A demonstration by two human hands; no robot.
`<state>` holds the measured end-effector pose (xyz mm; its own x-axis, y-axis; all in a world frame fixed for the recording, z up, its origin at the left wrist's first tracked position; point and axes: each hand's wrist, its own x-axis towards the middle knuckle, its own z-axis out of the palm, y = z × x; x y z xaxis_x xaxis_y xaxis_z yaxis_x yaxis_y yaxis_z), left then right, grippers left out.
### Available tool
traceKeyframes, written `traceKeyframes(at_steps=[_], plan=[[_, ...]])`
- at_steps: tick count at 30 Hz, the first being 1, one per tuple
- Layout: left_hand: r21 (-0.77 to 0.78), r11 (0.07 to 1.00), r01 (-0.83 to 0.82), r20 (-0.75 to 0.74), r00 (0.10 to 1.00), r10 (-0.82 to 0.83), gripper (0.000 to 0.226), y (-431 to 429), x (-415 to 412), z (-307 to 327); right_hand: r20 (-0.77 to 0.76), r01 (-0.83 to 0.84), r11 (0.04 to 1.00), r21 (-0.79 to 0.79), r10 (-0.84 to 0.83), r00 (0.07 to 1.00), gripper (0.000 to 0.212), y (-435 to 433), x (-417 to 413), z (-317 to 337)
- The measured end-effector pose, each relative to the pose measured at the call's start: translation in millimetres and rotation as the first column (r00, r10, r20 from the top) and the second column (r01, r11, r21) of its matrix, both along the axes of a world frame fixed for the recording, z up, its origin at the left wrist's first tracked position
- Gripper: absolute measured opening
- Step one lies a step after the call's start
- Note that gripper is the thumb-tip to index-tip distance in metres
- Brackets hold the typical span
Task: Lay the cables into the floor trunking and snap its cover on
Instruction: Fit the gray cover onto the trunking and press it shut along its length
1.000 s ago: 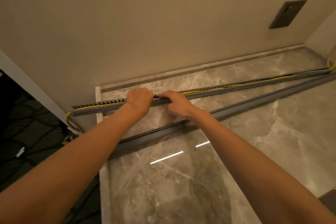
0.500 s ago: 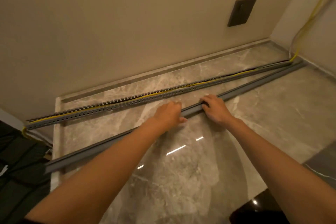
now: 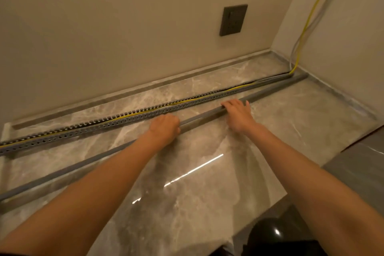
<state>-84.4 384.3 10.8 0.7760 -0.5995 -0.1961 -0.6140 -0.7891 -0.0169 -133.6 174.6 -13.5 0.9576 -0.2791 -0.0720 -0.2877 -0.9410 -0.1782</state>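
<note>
Floor (image 3: 207, 203): marble, glossy, ran up to the wall.
Trunking (image 3: 133, 117): lay open, yellow cable (image 3: 182, 101) inside.
Cover (image 3: 270, 92): lay on the floor just beside the trunking, not on it.
Left hand (image 3: 165, 128): curled round the cover.
Right hand (image 3: 238, 113): fingers hooked over the cover.

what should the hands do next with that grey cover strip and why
Probably lift the cover and carry it over the slotted trunking. Both the left hand and right hand already rest on it, it lies on the floor beside the trunking, and the yellow cable already sits inside.
</note>
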Motion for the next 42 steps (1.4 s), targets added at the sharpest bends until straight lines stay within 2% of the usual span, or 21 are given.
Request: traceKeyframes(at_steps=[4, 8, 12, 16, 21, 23, 26, 29, 31, 34, 36, 39, 42], plan=[[-0.011, 0.999, -0.034, -0.013, 0.999, 0.034, 0.028, -74, 0, -7, -0.014, -0.027, 1.000, -0.010, 0.027, 1.000, 0.038, -69, 15, -11], [-0.064, 0.997, -0.031, -0.043, 0.999, 0.028, 0.030, -163, -6, -8, 0.057, -0.118, 0.989, 0.085, 0.114, 0.992, 0.026, -118, 24, -16], [-0.087, 0.994, -0.073, -0.086, 0.994, 0.066, 0.030, -228, -8, 9, 0.083, -0.206, 0.971, 0.123, 0.196, 0.977, 0.024, -158, 32, -10], [-0.012, 0.990, -0.143, -0.088, 0.986, 0.141, 0.032, -244, 3, 15, 0.041, -0.160, 0.985, 0.069, 0.158, 0.987, 0.032, -203, 32, -8], [0.120, 0.982, -0.145, -0.165, 0.973, 0.164, 0.035, -253, 19, 22, 0.068, 0.043, 0.999, 0.021, -0.045, 0.997, 0.027, -238, 31, -11], [0.095, 0.989, -0.111, -0.173, 0.977, 0.126, 0.033, -262, 21, 25, 0.066, -0.008, 0.999, 0.041, 0.005, 0.998, 0.024, -236, 34, -10], [0.001, 0.998, -0.055, -0.168, 0.984, 0.055, 0.032, -289, 19, 26, 0.053, -0.123, 0.977, 0.174, 0.115, 0.992, 0.027, -228, 41, -5], [-0.046, 0.998, -0.032, -0.187, 0.982, 0.023, 0.032, -305, 21, 22, 0.079, -0.137, 0.962, 0.235, 0.122, 0.989, 0.026, -232, 45, -4], [-0.039, 0.997, -0.062, -0.205, 0.977, 0.053, 0.031, -309, 28, 21, 0.064, -0.079, 0.974, 0.211, 0.067, 0.996, 0.029, -252, 45, -5], [0.011, 0.995, -0.099, -0.213, 0.972, 0.099, 0.033, -310, 40, 19, 0.013, -0.012, 0.996, 0.087, 0.011, 1.000, 0.036, -292, 45, -4], [0.053, 0.992, -0.114, -0.198, 0.973, 0.122, 0.036, -319, 45, 17, 0.024, 0.001, 0.999, 0.045, -0.002, 1.000, 0.033, -318, 48, -1], [0.072, 0.991, -0.110, -0.157, 0.980, 0.120, 0.040, -341, 46, 12, 0.074, -0.032, 0.998, 0.061, 0.028, 0.997, 0.022, -339, 52, 3], [-0.003, 1.000, -0.022, -0.065, 0.998, 0.022, 0.041, -376, 45, 4, 0.102, -0.110, 0.987, 0.115, 0.099, 0.990, 0.021, -355, 57, -1]])
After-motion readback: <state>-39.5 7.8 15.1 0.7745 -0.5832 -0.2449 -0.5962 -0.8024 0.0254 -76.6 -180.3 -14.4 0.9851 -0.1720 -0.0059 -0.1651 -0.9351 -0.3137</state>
